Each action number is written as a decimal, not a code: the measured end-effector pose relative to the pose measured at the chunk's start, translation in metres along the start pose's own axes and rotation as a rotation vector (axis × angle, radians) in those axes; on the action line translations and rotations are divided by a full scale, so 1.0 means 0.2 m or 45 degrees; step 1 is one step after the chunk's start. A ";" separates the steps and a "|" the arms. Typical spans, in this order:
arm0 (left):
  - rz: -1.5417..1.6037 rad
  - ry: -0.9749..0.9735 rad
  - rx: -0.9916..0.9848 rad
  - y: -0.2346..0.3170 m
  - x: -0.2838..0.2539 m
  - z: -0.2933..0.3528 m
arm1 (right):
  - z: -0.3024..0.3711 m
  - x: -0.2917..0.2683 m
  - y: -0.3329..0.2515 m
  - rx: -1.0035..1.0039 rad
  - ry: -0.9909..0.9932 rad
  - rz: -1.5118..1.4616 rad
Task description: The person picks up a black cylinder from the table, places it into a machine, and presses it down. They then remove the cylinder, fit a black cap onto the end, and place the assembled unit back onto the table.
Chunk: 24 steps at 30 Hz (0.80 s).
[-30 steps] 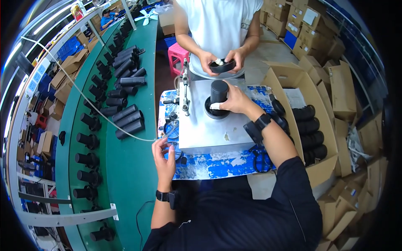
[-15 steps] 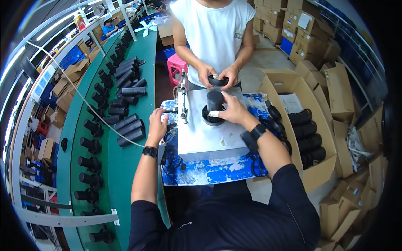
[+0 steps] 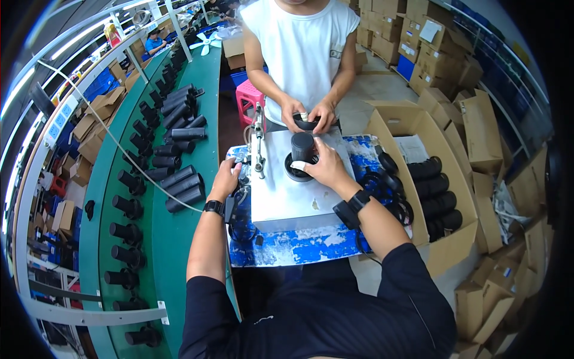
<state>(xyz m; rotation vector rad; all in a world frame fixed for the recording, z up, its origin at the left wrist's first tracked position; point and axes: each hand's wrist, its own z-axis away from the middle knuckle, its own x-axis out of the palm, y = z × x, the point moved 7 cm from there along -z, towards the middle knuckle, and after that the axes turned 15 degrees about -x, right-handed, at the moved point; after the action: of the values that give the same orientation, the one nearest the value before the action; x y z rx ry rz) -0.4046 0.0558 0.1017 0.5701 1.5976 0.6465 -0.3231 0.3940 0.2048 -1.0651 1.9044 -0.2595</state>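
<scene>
A black ribbed cylinder (image 3: 302,145) stands upright in the round black opening of a metal box (image 3: 281,200). My right hand (image 3: 327,166) closes round its right side, with white tape or a cover on the thumb. Left of the box, my left hand (image 3: 225,179) is curled beside a small lever or fitting at the box's edge; what its fingers hold is hidden. A slim metal pneumatic cylinder (image 3: 259,146) rises from the box's left side. Across from me, a co-worker in a white sleeveless top holds a black ring (image 3: 306,122) with both hands.
Along my left runs a green conveyor belt (image 3: 170,239) bearing many black tubes and flanged parts. The metal box rests on a worn blue table (image 3: 287,254). Black rings (image 3: 388,164) lie on its right side. An open carton (image 3: 460,179) holds black round parts; stacked cartons stand behind.
The whole view has shifted slightly. My right hand stays on the black cylinder, and my left hand keeps nearly the same place beside the box. The co-worker still handles the black ring.
</scene>
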 end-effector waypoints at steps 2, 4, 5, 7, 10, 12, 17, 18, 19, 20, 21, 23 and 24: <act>0.010 -0.084 -0.120 0.00 0.00 0.03 | 0.01 0.00 0.03 -0.012 0.020 0.008; 0.156 0.117 -0.003 0.01 -0.10 0.11 | 0.00 0.03 0.02 -0.048 0.053 0.011; 0.231 0.206 0.067 0.06 -0.15 0.16 | 0.00 0.03 0.02 -0.048 0.054 0.013; 0.362 0.305 0.019 0.18 -0.26 0.42 | 0.02 0.02 0.02 -0.062 0.123 0.001; 0.801 0.250 0.029 0.31 -0.32 0.86 | 0.00 -0.01 0.00 -0.065 0.109 0.029; 0.608 0.115 0.029 0.28 -0.30 1.10 | -0.08 -0.10 -0.08 -0.285 0.240 0.109; 0.581 0.238 -0.198 0.01 -0.51 1.58 | -0.23 -0.56 -0.91 -0.482 0.377 -0.945; 0.609 0.292 -0.087 0.03 -0.56 1.62 | -0.15 -0.51 -0.97 -0.677 0.173 -0.715; 0.618 0.371 0.030 0.06 -0.64 1.66 | -0.08 -0.41 -1.05 -0.907 -0.013 -0.497; 0.742 0.316 0.064 0.16 -0.69 1.64 | 0.03 -0.27 -1.07 -0.698 -0.157 -0.547; 0.865 0.277 0.094 0.27 -0.72 1.65 | 0.17 -0.10 -1.09 -0.499 -0.320 -0.591; 0.977 0.272 0.034 0.31 -0.68 1.68 | 0.39 0.29 -1.16 -0.759 -0.463 -0.169; 0.958 0.338 -0.008 0.27 -0.68 1.72 | 0.49 0.46 -1.19 -0.795 -0.495 -0.289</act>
<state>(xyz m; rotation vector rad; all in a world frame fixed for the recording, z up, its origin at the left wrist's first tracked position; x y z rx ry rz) -0.0462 0.0299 0.2082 1.1359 1.6052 1.3259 -0.1291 0.2012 0.2255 -1.6106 1.5343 0.4228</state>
